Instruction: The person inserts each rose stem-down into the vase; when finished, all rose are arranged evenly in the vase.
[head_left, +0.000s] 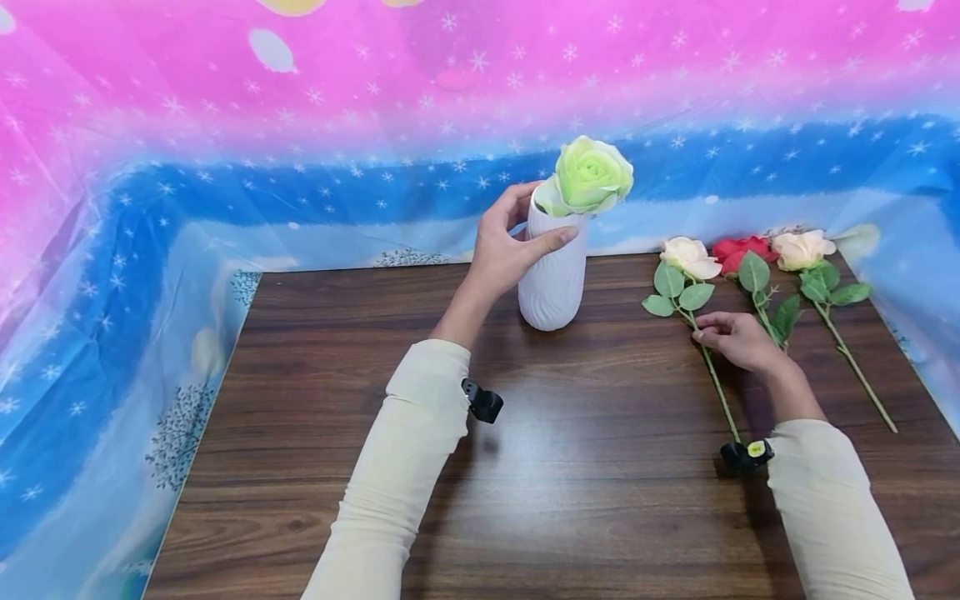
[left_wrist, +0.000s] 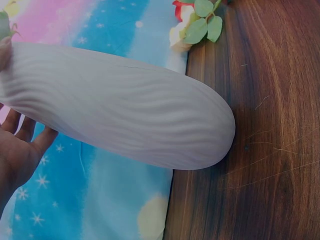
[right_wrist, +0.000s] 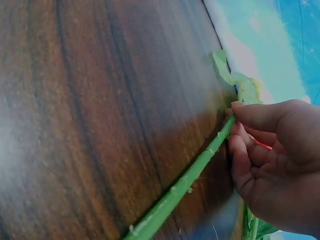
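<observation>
A white ridged vase (head_left: 553, 283) stands on the table with a pale green rose (head_left: 594, 175) in its mouth. My left hand (head_left: 504, 237) grips the vase near its rim, thumb across the front and fingers behind. In the left wrist view the vase (left_wrist: 130, 110) fills the middle, its base near the wood. To the right, my right hand (head_left: 738, 340) pinches the stem of a cream rose (head_left: 690, 258) just below its leaves. The right wrist view shows the green stem (right_wrist: 185, 182) between thumb and fingertips of the right hand (right_wrist: 280, 150).
A red rose (head_left: 742, 252) lies beside the cream one, its stem partly behind the right hand. Farther right lies another cream rose (head_left: 804, 250) with a long stem. A patterned pink and blue cloth (head_left: 360, 175) rises behind the dark wooden table (head_left: 315, 392).
</observation>
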